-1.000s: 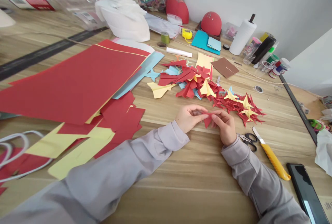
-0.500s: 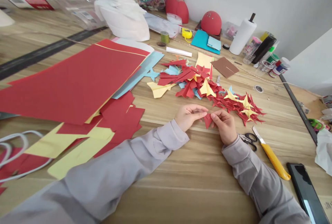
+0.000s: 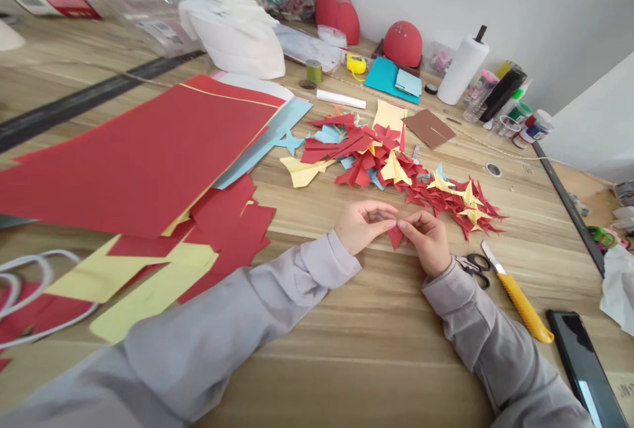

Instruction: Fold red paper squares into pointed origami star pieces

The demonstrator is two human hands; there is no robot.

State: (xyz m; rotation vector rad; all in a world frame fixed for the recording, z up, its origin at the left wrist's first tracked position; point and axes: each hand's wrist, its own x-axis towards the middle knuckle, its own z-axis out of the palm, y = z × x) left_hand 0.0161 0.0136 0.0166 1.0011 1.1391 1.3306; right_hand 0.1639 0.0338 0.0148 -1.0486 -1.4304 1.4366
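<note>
Between my two hands is a small folded piece of red paper (image 3: pixel 395 238), its pointed end hanging down. My left hand (image 3: pixel 364 224) pinches its upper left part between thumb and fingers. From the other side my right hand (image 3: pixel 426 238) grips it, thumb in front; the two thumb tips nearly meet. Much of the paper is hidden behind the fingers. Just beyond lies a heap of folded red paper stars (image 3: pixel 446 200), with several yellow paper stars (image 3: pixel 470 197) on top.
Large red sheets (image 3: pixel 148 144) and yellow strips (image 3: pixel 158 296) lie on the left. To the right are black scissors (image 3: pixel 475 266), a yellow utility knife (image 3: pixel 525 306) and a phone (image 3: pixel 589 368). A white bottle (image 3: pixel 463 71) and jars stand at the back.
My right hand has shifted slightly left, bringing its thumb closer to the left thumb. Less of the red paper shows between them.
</note>
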